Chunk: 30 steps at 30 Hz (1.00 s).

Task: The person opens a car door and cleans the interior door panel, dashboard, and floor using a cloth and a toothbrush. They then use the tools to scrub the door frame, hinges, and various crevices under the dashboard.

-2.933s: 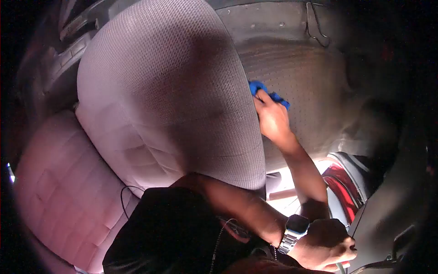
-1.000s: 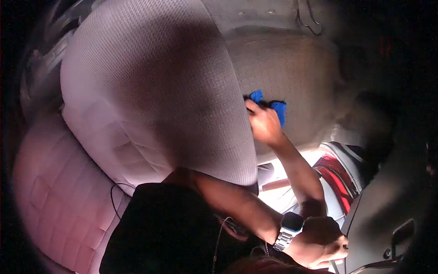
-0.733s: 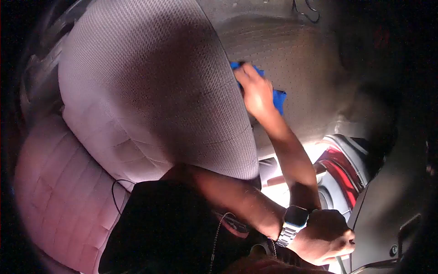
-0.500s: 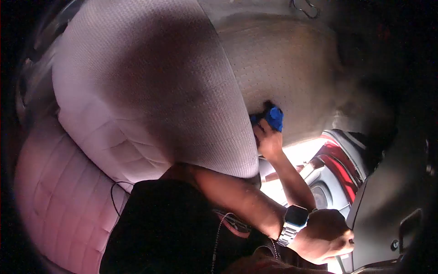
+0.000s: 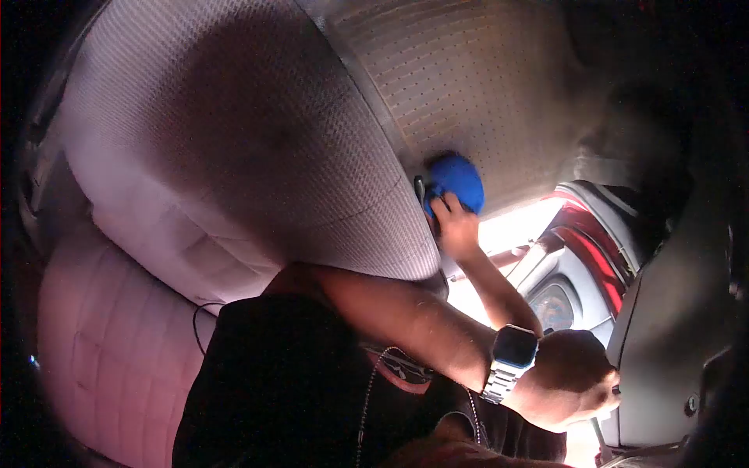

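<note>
Head view: the right hand point(image 5: 457, 232), fingers bent together, grips a blue cloth point(image 5: 460, 179) over the perforated panel point(image 5: 484, 93), near its lower edge, beside the fabric seat point(image 5: 234, 156). The left hand point(image 5: 563, 382), below a watch point(image 5: 515, 345), curls closed around a mostly hidden thin rod point(image 5: 598, 434).

Free rm. seen on far floor point(image 5: 507, 93) past blue cloth point(image 5: 462, 178); L blocked by seat point(image 5: 211, 117), near by watch-wearing forearm point(image 5: 409, 316), R by grey panel point(image 5: 671, 343).
</note>
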### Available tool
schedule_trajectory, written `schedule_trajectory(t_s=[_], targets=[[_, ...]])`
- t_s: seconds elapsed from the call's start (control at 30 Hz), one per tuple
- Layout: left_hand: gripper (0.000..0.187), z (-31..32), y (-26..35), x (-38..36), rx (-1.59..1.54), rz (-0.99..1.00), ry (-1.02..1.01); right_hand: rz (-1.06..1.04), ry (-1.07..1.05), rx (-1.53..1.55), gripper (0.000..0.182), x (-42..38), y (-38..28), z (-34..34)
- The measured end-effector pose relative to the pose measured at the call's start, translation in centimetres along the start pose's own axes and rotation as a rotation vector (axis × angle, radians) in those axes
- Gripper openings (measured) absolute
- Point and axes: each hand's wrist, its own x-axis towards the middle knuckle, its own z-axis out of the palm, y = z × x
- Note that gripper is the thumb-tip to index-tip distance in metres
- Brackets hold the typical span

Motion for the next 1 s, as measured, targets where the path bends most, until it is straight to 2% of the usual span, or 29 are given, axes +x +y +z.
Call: schedule_trajectory(t_s=[0.1, 0.13, 0.17, 0.23, 0.3, 0.37, 0.4, 0.47, 0.5, 0.53, 0.6, 0.63, 0.67, 0.7, 0.83, 0.87, 0.93, 0.97, 1.0], targets=[[0.017, 0.0, -0.1, -0.1, -0.01, -0.014, -0.066, 0.026, 0.017, -0.051, 0.034, -0.5, 1.5, 0.4], [0.018, 0.3, -0.4, -0.3, -0.023, 0.014, -0.077, -0.008, 0.188, -0.005, 0.03, 3.1, 0.3, -0.3], [0.021, 0.6, -0.8, -0.4, -0.027, 0.045, -0.091, -0.046, 0.205, 0.045, 0.025, 6.6, -0.9, -1.6], [0.021, 0.6, -0.6, -0.5, -0.016, 0.027, -0.064, -0.093, 0.411, 0.129, 0.023, 12.7, -3.2, -2.3], [0.021, 0.4, -0.5, -0.6, -0.009, -0.001, -0.034, -0.061, 0.468, 0.158, 0.027, 13.2, -4.0, -1.7], [0.021, -0.6, -0.3, -0.1, 0.008, -0.021, -0.094, 0.041, 0.299, 0.132, 0.032, 8.8, -3.6, -0.5], [0.021, -1.0, -0.4, 0.3, 0.016, -0.005, -0.194, 0.072, 0.156, 0.085, 0.035, 4.8, -2.8, 0.3], [0.02, -1.2, -0.2, 0.3, 0.005, -0.018, -0.22, -0.022, -0.063, -0.049, 0.037, -3.2, 0.4, 0.7], [0.02, -1.1, -0.2, 0.3, 0.002, -0.034, -0.234, -0.017, -0.11, -0.07, 0.038, -7.2, 4.0, 2.3], [0.02, -0.7, -0.4, 0.2, -0.007, -0.036, -0.236, 0.107, -0.024, -0.055, 0.031, -8.4, 5.4, 1.0], [0.019, 0.6, -0.6, -0.8, -0.015, 0.037, -0.081, 0.124, 0.308, 0.012, 0.022, -6.5, 8.0, -2.0], [0.019, 1.9, -0.7, -1.3, -0.014, 0.044, -0.098, 0.256, 0.447, 0.018, 0.023, -5.2, 9.2, -3.0], [0.02, 3.4, -0.3, -1.9, 0.007, 0.002, 0.039, 0.399, 0.629, -0.107, 0.027, -4.0, 10.1, -2.9], [0.023, 4.5, -0.2, -2.2, 0.03, -0.041, 0.178, 0.603, 0.698, -0.119, 0.025, -2.6, 9.9, -2.1], [0.022, 4.7, -2.3, -2.4, 0.025, -0.055, 0.087, 0.335, 0.515, 0.004, 0.024, 0.6, -0.6, 1.5], [0.022, 4.7, -2.6, -2.6, 0.034, -0.057, 0.067, 0.35, 0.525, 0.004, 0.024, 0.4, -0.5, 1.3], [0.022, 4.8, -3.1, -3.1, 0.036, -0.07, 0.033, 0.221, 0.065, 0.087, 0.024, -1.3, 0.4, 0.5], [0.022, 4.8, -3.4, -3.3, 0.035, -0.072, 0.019, 0.19, 0.088, 0.011, 0.022, -2.0, 4.7, 0.9], [0.022, 4.9, -3.8, -3.5, 0.035, -0.073, 0.009, 0.315, 0.16, 0.245, 0.024, -0.8, 7.5, -0.9]])
